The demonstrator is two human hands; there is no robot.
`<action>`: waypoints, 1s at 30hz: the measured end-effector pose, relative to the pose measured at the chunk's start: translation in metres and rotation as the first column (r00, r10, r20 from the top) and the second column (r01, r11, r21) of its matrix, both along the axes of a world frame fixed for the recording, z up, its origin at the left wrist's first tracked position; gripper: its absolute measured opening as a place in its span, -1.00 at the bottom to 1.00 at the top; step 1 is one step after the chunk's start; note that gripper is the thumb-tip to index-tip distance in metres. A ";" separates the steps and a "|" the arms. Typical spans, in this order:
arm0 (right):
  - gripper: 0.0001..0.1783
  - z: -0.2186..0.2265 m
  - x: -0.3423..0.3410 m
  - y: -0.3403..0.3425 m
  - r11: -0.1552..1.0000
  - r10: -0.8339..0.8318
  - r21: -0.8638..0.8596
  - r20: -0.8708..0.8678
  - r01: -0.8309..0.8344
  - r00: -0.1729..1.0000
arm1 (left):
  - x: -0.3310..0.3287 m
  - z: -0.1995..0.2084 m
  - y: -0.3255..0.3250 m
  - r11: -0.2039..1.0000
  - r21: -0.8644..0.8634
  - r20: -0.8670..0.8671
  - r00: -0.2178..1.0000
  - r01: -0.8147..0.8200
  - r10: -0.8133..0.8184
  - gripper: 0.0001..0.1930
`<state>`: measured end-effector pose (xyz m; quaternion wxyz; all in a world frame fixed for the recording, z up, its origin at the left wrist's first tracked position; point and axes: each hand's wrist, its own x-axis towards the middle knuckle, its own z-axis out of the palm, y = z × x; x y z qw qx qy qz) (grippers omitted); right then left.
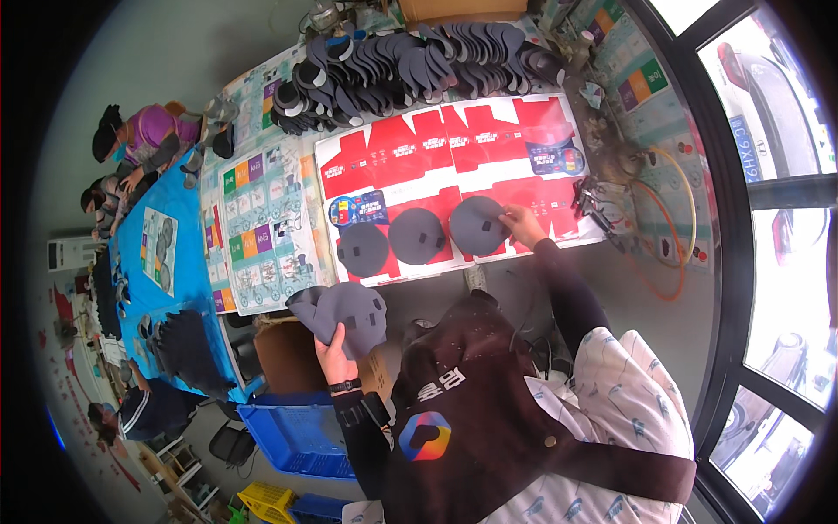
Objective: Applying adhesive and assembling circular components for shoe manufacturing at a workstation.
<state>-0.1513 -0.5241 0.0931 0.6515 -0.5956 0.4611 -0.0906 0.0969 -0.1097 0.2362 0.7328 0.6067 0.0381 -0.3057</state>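
On the print-covered bench, a red-and-white sheet is spread; along its near edge, three dark-grey round discs are lined up. Off that edge, a fanned grey stack is clamped by fingers of the left hand. The rightmost disc is touched by the right hand, its fingers' closure unclear.

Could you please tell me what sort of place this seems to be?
Probably a hand-assembly workshop: three round grey pieces lie on a red-and-white board, curved grey pieces are piled beyond, and other people are at a blue table.
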 end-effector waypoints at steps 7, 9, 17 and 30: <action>-0.85 -0.036 0.013 -0.013 0.995 0.097 -0.016 -0.025 -0.097 0.995 | -0.010 0.008 -0.017 0.999 0.019 0.004 1.000 -0.031 0.031 -0.59; -0.82 -0.036 0.016 -0.014 0.994 0.113 0.004 -0.031 -0.113 0.993 | -0.011 0.009 -0.019 0.999 0.016 0.003 0.999 -0.038 0.038 -0.59; -0.76 -0.035 0.025 -0.014 0.987 0.139 -0.061 -0.114 -0.147 0.984 | -0.013 0.018 -0.029 0.999 0.016 -0.017 0.999 -0.029 0.030 -0.60; -0.47 0.121 0.088 0.075 0.850 0.349 0.210 0.463 -0.484 0.815 | -0.007 0.041 -0.092 0.958 -0.170 0.014 0.973 0.230 -0.231 -0.60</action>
